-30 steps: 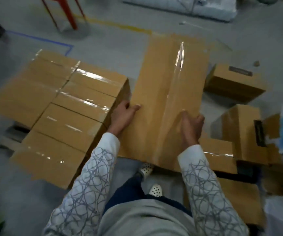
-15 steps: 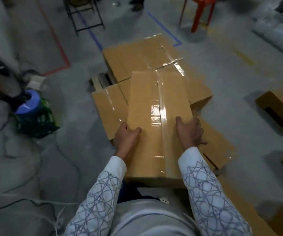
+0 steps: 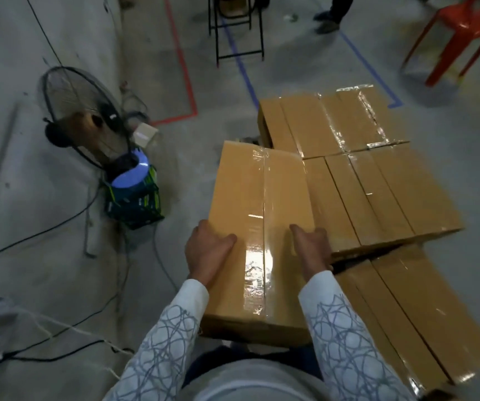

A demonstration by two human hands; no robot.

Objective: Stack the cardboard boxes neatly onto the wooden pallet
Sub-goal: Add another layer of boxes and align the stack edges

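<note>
Near end of carried box [image 3: 262,204] gripped, left hand [image 3: 208,253] and right hand [image 3: 311,250] curled over side edges; long axis away from body, box just left of stacked boxes [image 3: 377,192]; right hand nearer stack

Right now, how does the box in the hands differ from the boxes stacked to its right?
The held box is gripped at its sides by the left hand and right hand; the stacked boxes lie with no hand gripping them. The held box is single, at the stack's left edge; the stacked boxes lie side by side. Both are taped brown cardboard.
</note>
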